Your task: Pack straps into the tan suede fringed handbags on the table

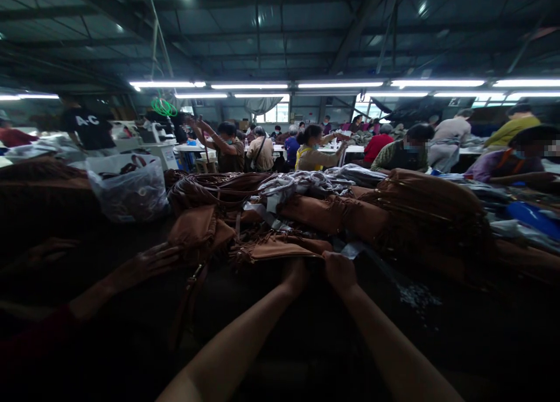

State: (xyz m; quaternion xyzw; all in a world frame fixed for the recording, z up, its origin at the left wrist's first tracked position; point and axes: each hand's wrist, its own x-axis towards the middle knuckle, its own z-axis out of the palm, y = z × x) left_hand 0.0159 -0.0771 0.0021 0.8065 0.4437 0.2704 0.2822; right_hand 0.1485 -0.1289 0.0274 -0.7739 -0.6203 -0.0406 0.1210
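A brown fringed bag (280,249) lies in front of me, with a metal zip or trim along its near edge. My right hand (340,271) is closed on the bag's right end, thumb near the top edge. My left hand (296,273) reaches in or under the bag's near edge, so its fingers are hidden. To the left, a co-worker's hand (153,261) rests against another brown fringed bag (192,230). A strap with a metal clasp (195,273) hangs down below that second bag.
Behind the bag are piled brown bags (429,201), straps (210,186) and grey wrapping (301,182). A clear plastic bag (126,192) of brown pieces stands at left. Small white bits (420,296) lie on the dark surface at right. Several people sit or stand beyond.
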